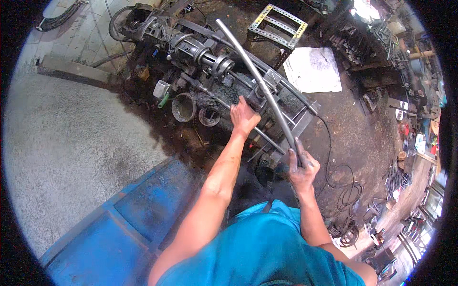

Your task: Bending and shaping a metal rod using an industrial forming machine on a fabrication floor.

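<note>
A long grey metal pipe (257, 76) slants across the machine, its far end raised toward the top of the view. Around its near end my right hand (303, 169) is closed, the thumb lying beside the pipe. My left hand (244, 117) is closed at the near side of the machine's carriage (268, 85); whatever its fingers grip there is hidden. Beneath the pipe stretches the greasy lathe-like machine (210, 59), with a round chuck-like head (222, 66) left of the carriage and parallel rails running toward my right hand. Dark metal chips lie between the rails.
Beyond the machine stands a perforated metal stand (277, 28), beside a stained white sheet (312, 70) on the floor. Round tins (184, 107) sit at the machine's near side. A black cable (329, 143) trails on the right. Blue metal panels (124, 229) lie at lower left.
</note>
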A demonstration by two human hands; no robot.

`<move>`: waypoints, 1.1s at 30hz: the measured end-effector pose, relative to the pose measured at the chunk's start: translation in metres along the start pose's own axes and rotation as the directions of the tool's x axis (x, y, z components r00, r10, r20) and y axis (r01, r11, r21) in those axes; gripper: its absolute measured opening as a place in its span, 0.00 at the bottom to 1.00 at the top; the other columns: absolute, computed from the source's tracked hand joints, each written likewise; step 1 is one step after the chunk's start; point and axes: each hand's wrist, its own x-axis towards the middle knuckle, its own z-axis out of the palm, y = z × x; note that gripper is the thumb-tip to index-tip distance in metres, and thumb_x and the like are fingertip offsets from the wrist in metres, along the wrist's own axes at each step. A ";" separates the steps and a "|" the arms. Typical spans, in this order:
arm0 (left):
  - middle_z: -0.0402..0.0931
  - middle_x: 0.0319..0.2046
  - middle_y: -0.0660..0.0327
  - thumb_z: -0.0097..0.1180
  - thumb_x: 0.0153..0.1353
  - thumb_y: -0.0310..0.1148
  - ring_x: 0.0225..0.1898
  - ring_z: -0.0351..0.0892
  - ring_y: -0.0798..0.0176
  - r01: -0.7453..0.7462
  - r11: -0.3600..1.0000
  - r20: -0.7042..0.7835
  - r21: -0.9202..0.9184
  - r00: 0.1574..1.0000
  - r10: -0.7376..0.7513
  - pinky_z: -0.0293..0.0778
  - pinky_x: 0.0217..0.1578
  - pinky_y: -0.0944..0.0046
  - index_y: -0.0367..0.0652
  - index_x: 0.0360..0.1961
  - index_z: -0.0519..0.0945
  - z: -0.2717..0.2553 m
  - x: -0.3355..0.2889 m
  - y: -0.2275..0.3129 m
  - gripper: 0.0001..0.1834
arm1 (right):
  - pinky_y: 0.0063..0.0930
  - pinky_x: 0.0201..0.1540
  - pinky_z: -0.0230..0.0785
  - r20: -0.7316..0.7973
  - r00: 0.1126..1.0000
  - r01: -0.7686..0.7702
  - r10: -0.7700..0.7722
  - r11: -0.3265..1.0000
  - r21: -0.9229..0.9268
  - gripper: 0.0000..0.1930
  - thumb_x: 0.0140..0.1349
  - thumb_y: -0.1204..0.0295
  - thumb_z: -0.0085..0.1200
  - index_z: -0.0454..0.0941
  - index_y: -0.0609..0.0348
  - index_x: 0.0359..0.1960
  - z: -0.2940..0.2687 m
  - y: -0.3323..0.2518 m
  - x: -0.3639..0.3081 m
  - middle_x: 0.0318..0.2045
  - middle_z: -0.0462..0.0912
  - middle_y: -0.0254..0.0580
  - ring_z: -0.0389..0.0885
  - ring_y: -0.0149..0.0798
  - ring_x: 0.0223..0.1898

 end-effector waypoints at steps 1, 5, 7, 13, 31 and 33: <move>0.79 0.34 0.39 0.59 0.38 0.32 0.43 0.78 0.38 -0.004 1.000 0.001 -0.003 1.000 0.004 0.65 0.57 0.51 0.26 0.50 0.68 0.000 0.000 0.000 0.34 | 0.30 0.26 0.73 0.007 1.000 0.003 -0.003 1.000 -0.006 0.20 0.54 0.80 0.60 0.79 0.60 0.51 0.000 -0.001 0.000 0.24 0.82 0.49 0.81 0.40 0.21; 0.80 0.34 0.40 0.59 0.39 0.32 0.43 0.78 0.38 0.012 1.000 0.014 0.007 1.000 -0.012 0.67 0.55 0.53 0.27 0.50 0.67 -0.001 0.000 0.001 0.34 | 0.30 0.31 0.75 -0.060 0.998 -0.002 0.004 0.999 0.036 0.16 0.54 0.79 0.60 0.80 0.64 0.46 0.002 -0.004 0.002 0.28 0.84 0.51 0.84 0.43 0.26; 0.80 0.34 0.40 0.59 0.39 0.31 0.43 0.78 0.39 0.020 1.000 0.023 0.008 1.000 -0.021 0.68 0.54 0.53 0.27 0.50 0.67 -0.001 0.001 0.002 0.34 | 0.30 0.32 0.76 -0.087 0.996 -0.009 0.012 0.999 0.041 0.14 0.54 0.78 0.61 0.81 0.65 0.45 0.003 -0.005 0.001 0.29 0.84 0.53 0.85 0.44 0.27; 0.80 0.33 0.44 0.63 0.37 0.33 0.41 0.78 0.37 0.034 0.995 -0.046 0.089 0.999 -0.030 0.72 0.48 0.52 0.29 0.52 0.66 0.002 -0.002 0.003 0.38 | 0.24 0.33 0.73 0.061 0.939 -0.343 0.337 0.920 0.188 0.13 0.57 0.73 0.61 0.80 0.70 0.41 -0.002 -0.002 -0.005 0.27 0.84 0.46 0.81 0.33 0.27; 0.80 0.33 0.45 0.64 0.32 0.35 0.39 0.80 0.45 0.057 0.997 -0.008 0.051 0.998 -0.056 0.68 0.54 0.56 0.28 0.56 0.66 0.006 0.000 0.000 0.45 | 0.22 0.29 0.65 0.037 0.887 -0.453 0.460 0.853 0.259 0.12 0.53 0.69 0.65 0.80 0.65 0.32 0.002 0.011 -0.011 0.21 0.77 0.34 0.71 0.27 0.23; 0.80 0.34 0.45 0.65 0.32 0.35 0.39 0.80 0.45 0.030 0.999 -0.067 0.033 0.997 -0.028 0.68 0.53 0.57 0.30 0.55 0.67 0.007 -0.001 -0.001 0.43 | 0.23 0.30 0.66 0.017 0.897 -0.432 0.442 0.865 0.254 0.12 0.52 0.69 0.65 0.80 0.65 0.31 0.003 0.012 -0.013 0.22 0.78 0.36 0.72 0.27 0.23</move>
